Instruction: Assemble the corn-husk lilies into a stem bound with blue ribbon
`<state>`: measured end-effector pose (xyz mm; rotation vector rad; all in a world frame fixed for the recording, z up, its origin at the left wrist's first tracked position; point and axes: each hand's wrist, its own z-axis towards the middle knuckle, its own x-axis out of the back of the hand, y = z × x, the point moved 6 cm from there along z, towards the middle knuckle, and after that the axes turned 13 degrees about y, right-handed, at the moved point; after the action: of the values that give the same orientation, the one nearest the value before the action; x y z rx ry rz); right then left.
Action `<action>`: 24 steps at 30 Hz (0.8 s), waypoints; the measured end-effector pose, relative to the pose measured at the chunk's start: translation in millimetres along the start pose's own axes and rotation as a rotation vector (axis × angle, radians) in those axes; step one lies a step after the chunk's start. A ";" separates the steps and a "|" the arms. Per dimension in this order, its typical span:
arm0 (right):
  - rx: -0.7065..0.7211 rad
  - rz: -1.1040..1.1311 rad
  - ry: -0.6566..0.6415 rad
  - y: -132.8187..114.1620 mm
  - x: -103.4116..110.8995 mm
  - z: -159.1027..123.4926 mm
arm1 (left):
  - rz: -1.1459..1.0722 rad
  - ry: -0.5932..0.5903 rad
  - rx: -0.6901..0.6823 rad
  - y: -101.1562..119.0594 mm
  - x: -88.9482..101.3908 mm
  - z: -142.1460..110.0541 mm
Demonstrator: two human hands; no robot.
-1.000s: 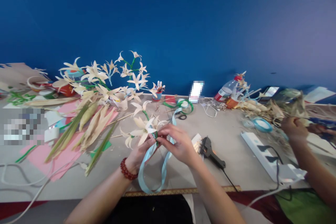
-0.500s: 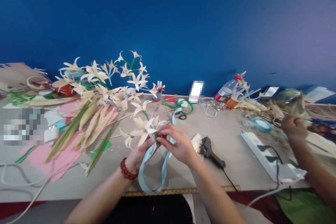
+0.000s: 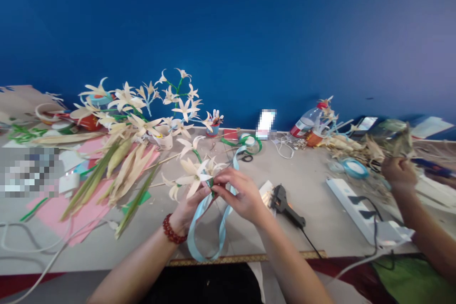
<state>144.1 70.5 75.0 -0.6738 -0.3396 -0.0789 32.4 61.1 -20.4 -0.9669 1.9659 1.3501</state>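
Above the table (image 3: 302, 166), your flowers (image 3: 194, 174) seem already joined in one bunch; the blue ribbon (image 3: 193, 236) hangs below in a loop, seemingly left unwound; your left hand (image 3: 188, 206) and right hand (image 3: 244, 195) both pinch the green stem (image 3: 212, 183)

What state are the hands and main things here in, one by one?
Left hand: closed on the flower spray.
Right hand: pinching its base.
Flower spray: held, petals spread.
Pale-blue ribbon: hanging in a loop.
Glue gun: lying flat.
Bottle: capped.
Power strip: plugs inserted.
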 end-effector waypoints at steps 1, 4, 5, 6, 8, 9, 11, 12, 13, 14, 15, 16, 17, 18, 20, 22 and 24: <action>0.000 -0.004 0.000 -0.2 0.1 0.2 | -0.002 -0.007 -0.003 0.4 -1.1 -0.3; -0.001 -0.017 -0.003 0.2 0.0 0.1 | -0.005 -0.003 -0.005 0.9 -2.2 -0.9; -0.001 -0.016 -0.005 0.5 -0.1 -0.1 | -0.003 0.004 -0.007 1.0 -1.8 -0.9; -0.002 -0.015 -0.008 0.8 -0.2 -0.3 | -0.001 0.009 -0.011 1.1 -1.2 -0.8; -0.005 -0.012 -0.009 1.4 -0.3 -0.5 | 0.007 0.012 -0.018 1.1 -0.1 -0.6; -0.008 -0.014 -0.011 1.8 -0.5 -0.5 | 0.012 0.010 -0.019 1.0 0.2 -0.5; -0.009 -0.018 -0.010 1.8 -0.5 -0.4 | 0.021 0.007 -0.020 1.0 0.6 -0.3; -0.007 -0.018 -0.010 1.7 -0.6 -0.4 | 0.024 0.007 -0.019 1.0 0.6 -0.4; -0.004 -0.015 -0.009 1.4 -0.5 -0.4 | 0.027 0.004 -0.019 1.1 0.3 -0.6; -0.002 -0.012 -0.010 1.3 -0.5 -0.4 | 0.027 0.003 -0.019 1.3 -0.1 -0.9; 0.000 -0.009 -0.009 1.3 -0.4 -0.5 | 0.025 0.001 -0.018 1.4 -0.6 -1.3; 0.000 -0.007 -0.010 1.4 -0.4 -0.7 | 0.021 -0.001 -0.016 1.4 -1.2 -1.7; -0.001 -0.007 -0.013 1.7 -0.4 -0.8 | 0.017 -0.004 -0.012 1.4 -1.8 -2.1; -0.002 -0.007 -0.015 1.9 -0.4 -1.0 | 0.014 -0.007 -0.010 1.4 -2.4 -2.4; -0.003 -0.008 -0.019 2.1 -0.4 -1.1 | 0.012 -0.017 -0.007 1.6 -3.4 -2.8; -0.005 -0.008 -0.019 1.9 -0.3 -1.0 | 0.016 -0.028 -0.010 2.2 -4.4 -3.1; -0.005 -0.009 -0.014 1.7 -0.1 -0.6 | 0.020 -0.031 -0.013 2.8 -5.0 -3.2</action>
<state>144.5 71.4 73.5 -0.6782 -0.3566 -0.0839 32.9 60.0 -13.9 -0.9289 1.9509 1.3831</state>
